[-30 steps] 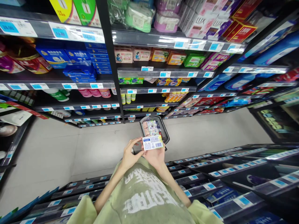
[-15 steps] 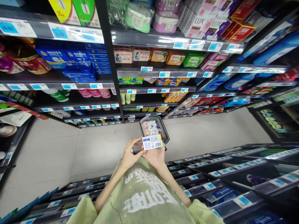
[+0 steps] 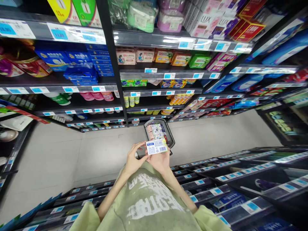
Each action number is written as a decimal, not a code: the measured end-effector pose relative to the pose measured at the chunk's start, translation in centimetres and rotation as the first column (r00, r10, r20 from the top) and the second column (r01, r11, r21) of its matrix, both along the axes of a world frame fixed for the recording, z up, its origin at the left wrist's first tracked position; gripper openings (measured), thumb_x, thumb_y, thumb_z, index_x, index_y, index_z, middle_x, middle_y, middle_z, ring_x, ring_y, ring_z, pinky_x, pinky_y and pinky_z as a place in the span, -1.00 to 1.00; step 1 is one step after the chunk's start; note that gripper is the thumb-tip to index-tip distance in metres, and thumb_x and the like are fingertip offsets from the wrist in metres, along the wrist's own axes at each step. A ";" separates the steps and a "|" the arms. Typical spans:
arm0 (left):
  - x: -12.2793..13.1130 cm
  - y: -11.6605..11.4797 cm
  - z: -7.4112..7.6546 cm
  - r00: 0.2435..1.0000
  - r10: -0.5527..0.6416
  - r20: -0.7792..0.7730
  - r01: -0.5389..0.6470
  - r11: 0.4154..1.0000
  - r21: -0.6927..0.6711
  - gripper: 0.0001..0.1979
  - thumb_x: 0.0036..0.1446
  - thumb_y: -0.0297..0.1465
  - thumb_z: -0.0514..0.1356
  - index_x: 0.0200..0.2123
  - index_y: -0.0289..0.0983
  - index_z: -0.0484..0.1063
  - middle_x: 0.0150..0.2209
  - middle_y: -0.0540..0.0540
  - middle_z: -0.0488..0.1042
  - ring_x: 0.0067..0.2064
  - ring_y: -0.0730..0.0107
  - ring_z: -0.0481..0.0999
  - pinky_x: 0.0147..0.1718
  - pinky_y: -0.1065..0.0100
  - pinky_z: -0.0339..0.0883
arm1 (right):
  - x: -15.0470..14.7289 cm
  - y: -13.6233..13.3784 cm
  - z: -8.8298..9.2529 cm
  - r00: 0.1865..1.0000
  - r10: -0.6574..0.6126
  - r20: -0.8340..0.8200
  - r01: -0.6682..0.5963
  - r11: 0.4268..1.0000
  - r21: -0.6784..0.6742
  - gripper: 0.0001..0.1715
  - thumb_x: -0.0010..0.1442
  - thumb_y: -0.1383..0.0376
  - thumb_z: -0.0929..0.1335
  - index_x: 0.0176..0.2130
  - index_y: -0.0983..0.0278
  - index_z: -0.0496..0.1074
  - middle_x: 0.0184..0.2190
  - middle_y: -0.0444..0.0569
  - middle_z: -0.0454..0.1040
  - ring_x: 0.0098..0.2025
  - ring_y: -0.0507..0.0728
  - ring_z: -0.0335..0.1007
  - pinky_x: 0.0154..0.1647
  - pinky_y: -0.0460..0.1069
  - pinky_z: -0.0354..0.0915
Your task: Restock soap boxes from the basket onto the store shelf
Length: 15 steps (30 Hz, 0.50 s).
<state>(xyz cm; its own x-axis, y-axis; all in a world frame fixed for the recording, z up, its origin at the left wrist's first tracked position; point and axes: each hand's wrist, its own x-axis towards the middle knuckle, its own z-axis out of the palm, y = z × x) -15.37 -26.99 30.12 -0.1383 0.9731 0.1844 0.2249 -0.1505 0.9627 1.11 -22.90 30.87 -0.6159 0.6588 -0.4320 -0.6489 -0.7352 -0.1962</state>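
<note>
Between my hands, in front of my body, I hold a small white soap box (image 3: 157, 147) with blue print, a barcode and a yellow-green right end. My left hand (image 3: 135, 158) pinches its left end with thumb and fingers. Beneath and behind the box is my right hand (image 3: 160, 159), gripping it from the right; its fingertips are mostly hidden by the box. Just beyond, on the floor, a dark shopping basket (image 3: 170, 136) holds several small packs (image 3: 157, 131), some white and green, some pink. The box covers the basket's near part.
A black shelf unit rises ahead, with boxed soaps (image 3: 180, 59), LUX boxes (image 3: 207, 22) and blue boxes (image 3: 81, 73) on it. Grey tiled floor (image 3: 101, 147) runs left and right. More shelves (image 3: 231, 170) stand close behind me on both sides.
The view has shifted very slightly. My hands keep the same hold on the box, and nothing else has visibly moved.
</note>
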 end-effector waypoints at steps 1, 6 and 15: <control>0.0 0.0 0.0 1.000 0.000 -0.004 0.000 1.000 0.000 -0.43 0.10 -0.45 0.37 0.17 -0.11 0.38 0.15 -0.20 0.47 0.11 0.15 0.48 0.06 0.10 0.43 | 0.0 0.0 0.0 1.000 -0.003 -0.024 0.003 1.000 -0.015 -0.24 0.10 -0.19 0.33 0.14 0.17 0.38 0.06 0.08 0.54 -0.07 0.23 0.42 -0.12 0.04 0.30; -0.2 0.0 0.0 0.999 0.009 -0.048 -0.007 1.000 0.027 -0.43 0.11 -0.45 0.36 0.19 -0.12 0.36 0.18 -0.23 0.45 0.16 0.10 0.46 0.05 0.07 0.44 | -0.2 0.1 0.2 0.999 -0.006 -0.052 0.004 0.999 -0.044 -0.28 0.10 -0.16 0.35 0.12 0.17 0.40 0.06 0.07 0.54 -0.05 0.24 0.44 -0.14 0.03 0.33; -0.1 0.5 0.3 0.984 -0.021 -0.176 0.037 0.995 0.088 -0.34 0.10 -0.46 0.36 0.26 -0.11 0.30 0.22 -0.21 0.43 0.24 0.06 0.37 0.21 -0.09 0.31 | -1.5 -0.4 -1.5 0.928 -0.114 0.355 0.060 0.986 0.158 -0.42 0.04 0.15 0.52 0.06 0.12 0.45 -0.04 -0.06 0.57 -0.11 0.17 0.47 -0.14 0.03 0.39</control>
<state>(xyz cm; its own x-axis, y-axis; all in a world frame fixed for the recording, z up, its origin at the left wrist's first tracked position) -15.50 -26.50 30.46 -0.0683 0.9544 0.2906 0.3824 -0.2440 0.8912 -0.36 -23.29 29.40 -0.3731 0.7733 -0.5126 -0.5745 -0.6264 -0.5269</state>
